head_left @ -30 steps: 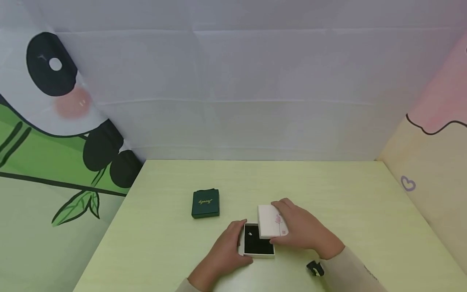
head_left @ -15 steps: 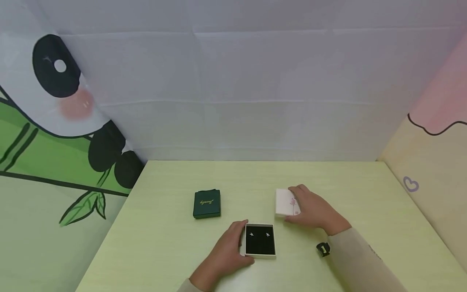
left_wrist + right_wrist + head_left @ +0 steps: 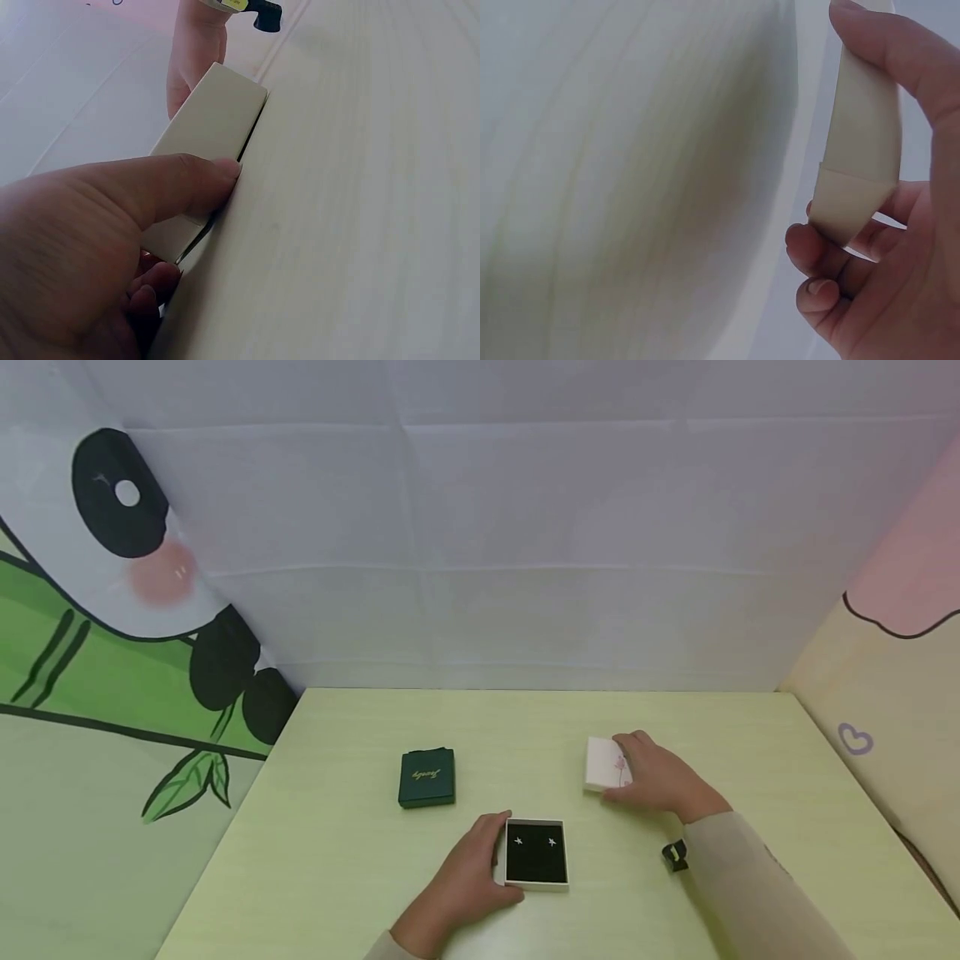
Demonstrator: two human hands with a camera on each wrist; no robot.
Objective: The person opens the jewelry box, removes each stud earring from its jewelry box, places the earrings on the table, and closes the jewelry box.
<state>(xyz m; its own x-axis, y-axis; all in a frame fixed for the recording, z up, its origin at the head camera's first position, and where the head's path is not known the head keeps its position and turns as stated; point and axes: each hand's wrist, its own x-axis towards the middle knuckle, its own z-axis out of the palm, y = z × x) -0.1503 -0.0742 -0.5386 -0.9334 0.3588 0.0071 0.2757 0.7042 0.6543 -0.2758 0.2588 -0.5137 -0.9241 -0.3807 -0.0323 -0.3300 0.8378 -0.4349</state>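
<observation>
My left hand (image 3: 470, 877) grips the left side of a small white jewelry box (image 3: 536, 887) that sits on the table. Its black lining carries a pair of star-shaped earrings (image 3: 552, 842). In the left wrist view the thumb (image 3: 191, 184) presses on the box's pale side wall (image 3: 217, 112), with other fingers curled beneath. Further right and back, my right hand (image 3: 663, 779) holds the white box lid (image 3: 603, 764), printed with a pink flower, between thumb and fingers. The right wrist view has the lid (image 3: 866, 112) lifted off the tabletop.
A dark green jewelry box (image 3: 427, 778) with gold lettering lies on the table (image 3: 345, 860), left of and behind the white box. A small black wrist camera (image 3: 675, 856) shows beside the right sleeve. A pale fabric backdrop (image 3: 525, 568) stands along the table's back edge.
My right hand has carried the lid off the white box, away to the right and back, uncovering the second earring. The left hand keeps its grip on the box, which stays in place.
</observation>
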